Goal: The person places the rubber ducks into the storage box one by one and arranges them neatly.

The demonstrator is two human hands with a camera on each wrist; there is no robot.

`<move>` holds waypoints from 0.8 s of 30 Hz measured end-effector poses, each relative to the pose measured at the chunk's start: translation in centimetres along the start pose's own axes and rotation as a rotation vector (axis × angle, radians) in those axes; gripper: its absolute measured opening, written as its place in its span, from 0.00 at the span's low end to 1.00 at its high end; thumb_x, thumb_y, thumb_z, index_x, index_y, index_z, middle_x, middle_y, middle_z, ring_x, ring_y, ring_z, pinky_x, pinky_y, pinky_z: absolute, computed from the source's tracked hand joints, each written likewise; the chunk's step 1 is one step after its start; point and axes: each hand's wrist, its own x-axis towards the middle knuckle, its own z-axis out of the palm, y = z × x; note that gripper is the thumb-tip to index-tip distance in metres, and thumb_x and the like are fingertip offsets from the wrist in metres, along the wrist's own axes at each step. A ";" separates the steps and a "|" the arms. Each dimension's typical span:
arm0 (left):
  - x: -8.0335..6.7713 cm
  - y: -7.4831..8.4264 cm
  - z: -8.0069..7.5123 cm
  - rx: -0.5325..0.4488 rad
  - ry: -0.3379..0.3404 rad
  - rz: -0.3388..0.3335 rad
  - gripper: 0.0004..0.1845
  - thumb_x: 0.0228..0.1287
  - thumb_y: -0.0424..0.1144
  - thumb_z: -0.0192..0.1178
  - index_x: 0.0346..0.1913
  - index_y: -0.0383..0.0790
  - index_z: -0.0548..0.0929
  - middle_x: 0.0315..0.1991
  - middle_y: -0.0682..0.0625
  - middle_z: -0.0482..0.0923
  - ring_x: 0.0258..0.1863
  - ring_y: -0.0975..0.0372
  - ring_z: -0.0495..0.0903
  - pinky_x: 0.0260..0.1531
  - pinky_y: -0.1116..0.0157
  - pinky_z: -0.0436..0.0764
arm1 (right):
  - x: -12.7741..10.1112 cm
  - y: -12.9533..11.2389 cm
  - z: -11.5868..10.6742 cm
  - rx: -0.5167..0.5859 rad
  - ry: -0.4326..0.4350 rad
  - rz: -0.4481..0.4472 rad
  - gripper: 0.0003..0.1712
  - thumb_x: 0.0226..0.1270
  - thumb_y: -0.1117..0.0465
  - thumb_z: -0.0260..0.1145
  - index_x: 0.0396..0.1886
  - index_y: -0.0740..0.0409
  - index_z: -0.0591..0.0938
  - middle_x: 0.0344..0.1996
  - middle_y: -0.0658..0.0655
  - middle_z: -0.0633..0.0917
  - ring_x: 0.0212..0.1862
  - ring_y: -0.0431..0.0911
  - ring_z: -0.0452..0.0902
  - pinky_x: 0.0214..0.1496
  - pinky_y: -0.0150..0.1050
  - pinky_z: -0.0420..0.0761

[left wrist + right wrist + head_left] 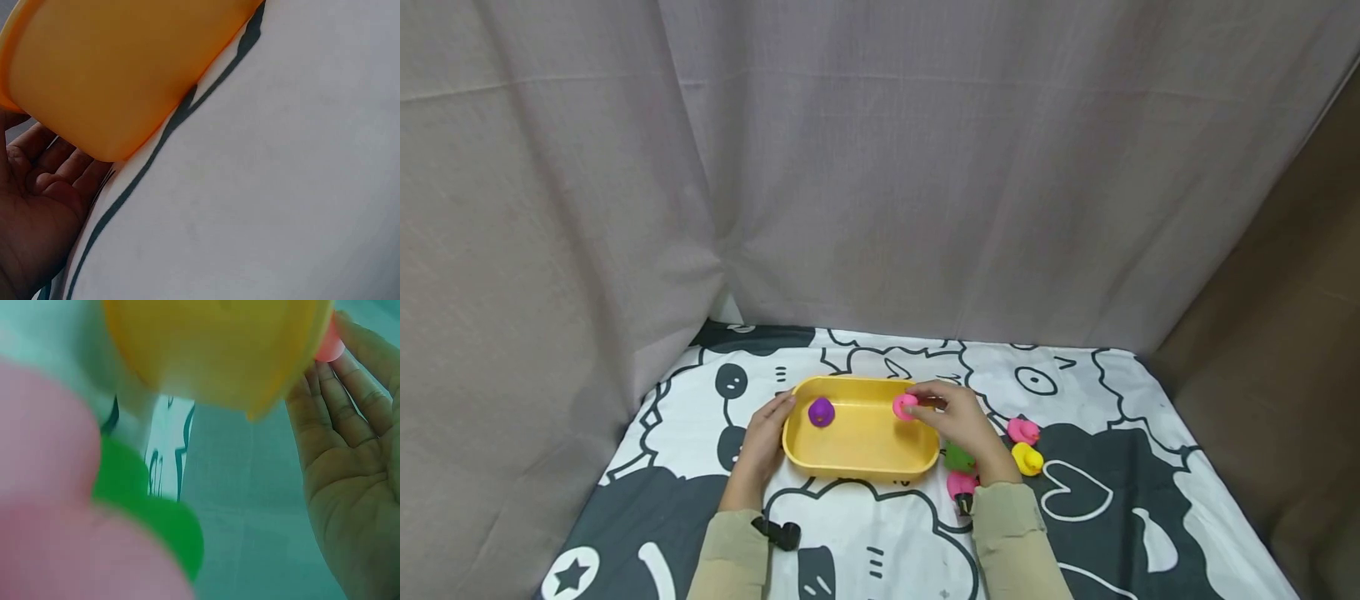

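Head view: right hand (958, 421) pinches pink duck (904, 407) over yellow tray (857, 462); left hand (765, 437), fingers relaxed, touches its end.

A tray (861, 446) sits mid-table (1120, 533), with one duck (821, 412) inside at its left end. The left hand (765, 442) rests against the tray's left wall, and the right hand (958, 425) is at its right rim, fingertips on a second duck (904, 407) that seems to be just over the rim. Right of the tray lie four more ducks (1027, 457), two partly behind the right hand, and a small clip (778, 533) lies in front of the tray by the left sleeve.
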 end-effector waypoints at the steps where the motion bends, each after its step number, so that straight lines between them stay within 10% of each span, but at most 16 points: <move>1: 0.0 0.0 0.0 0.000 0.000 0.000 0.25 0.74 0.46 0.57 0.69 0.39 0.75 0.72 0.45 0.68 0.71 0.55 0.66 0.69 0.60 0.69 | 0.1 -0.1 0.3 -0.001 -0.007 0.000 0.18 0.60 0.50 0.77 0.50 0.44 0.87 0.48 0.44 0.86 0.52 0.45 0.81 0.57 0.44 0.84; 24: -0.1 0.2 0.1 0.017 0.005 0.004 0.24 0.75 0.44 0.56 0.68 0.39 0.76 0.71 0.45 0.69 0.69 0.55 0.68 0.68 0.60 0.70 | 2.9 -1.3 5.3 0.024 -0.138 -0.180 0.14 0.63 0.54 0.75 0.47 0.51 0.88 0.43 0.44 0.87 0.47 0.40 0.83 0.56 0.40 0.83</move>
